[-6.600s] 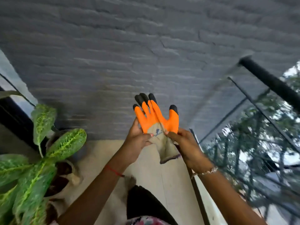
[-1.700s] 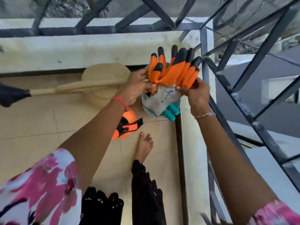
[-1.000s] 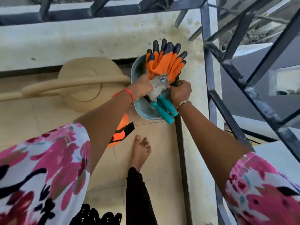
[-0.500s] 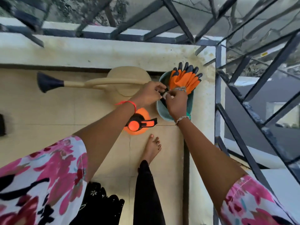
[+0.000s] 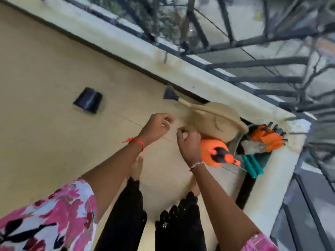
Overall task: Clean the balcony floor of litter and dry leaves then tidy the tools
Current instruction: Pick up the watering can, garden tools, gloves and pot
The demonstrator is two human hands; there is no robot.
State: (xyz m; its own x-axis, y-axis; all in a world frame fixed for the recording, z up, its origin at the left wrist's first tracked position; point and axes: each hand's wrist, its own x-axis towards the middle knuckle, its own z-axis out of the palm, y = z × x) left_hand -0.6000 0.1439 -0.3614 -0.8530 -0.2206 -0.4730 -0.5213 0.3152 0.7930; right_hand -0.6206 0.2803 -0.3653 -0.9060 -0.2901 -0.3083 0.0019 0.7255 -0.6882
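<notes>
Your left hand [image 5: 159, 124] and right hand [image 5: 188, 142] hang loosely curled and empty above the tiled floor [image 5: 54, 87]. The orange gloves [image 5: 266, 136] sit in the teal bucket [image 5: 261, 160] beside the beige watering can [image 5: 217, 120].

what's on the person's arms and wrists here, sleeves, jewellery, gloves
Both hands are bare, no gloves on. The left hand has a red thread tied at its wrist; the right hand has a thin silver chain bracelet. Both upper arms wear short floral sleeves, pink, white and black.
</notes>
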